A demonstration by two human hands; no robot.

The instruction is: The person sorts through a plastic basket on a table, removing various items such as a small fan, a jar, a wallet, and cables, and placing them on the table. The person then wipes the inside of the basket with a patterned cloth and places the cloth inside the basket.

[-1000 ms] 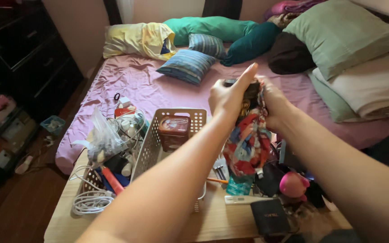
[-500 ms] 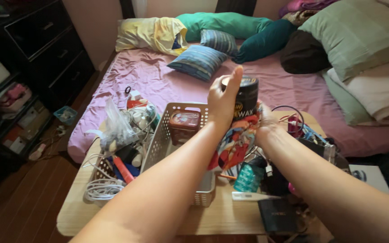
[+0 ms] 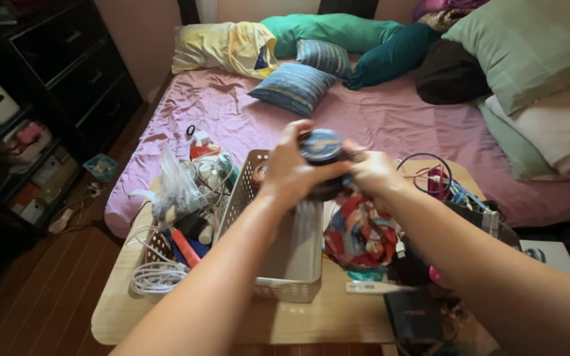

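My left hand (image 3: 289, 170) grips a round black tin with a blue lid (image 3: 322, 148), tipped so the lid faces me, above the white perforated basket (image 3: 278, 283). My right hand (image 3: 375, 173) holds the tin's right side and the top of a red, blue and white patterned cloth (image 3: 361, 232) that hangs below it. Both hands meet over the wooden table (image 3: 311, 320).
A second basket on the left holds a clear bag (image 3: 174, 188), bottles and a coiled white cable (image 3: 156, 277). Right of the cloth lie cables (image 3: 430, 175), a black box (image 3: 411, 315), a white thermometer (image 3: 372, 287). Behind is a bed with a pink sheet (image 3: 390, 122) and pillows. A dark dresser (image 3: 54, 72) stands left.
The tin has dropped from upright in front of me to lower over the basket and tilted lid-forward. The cloth came down with it.
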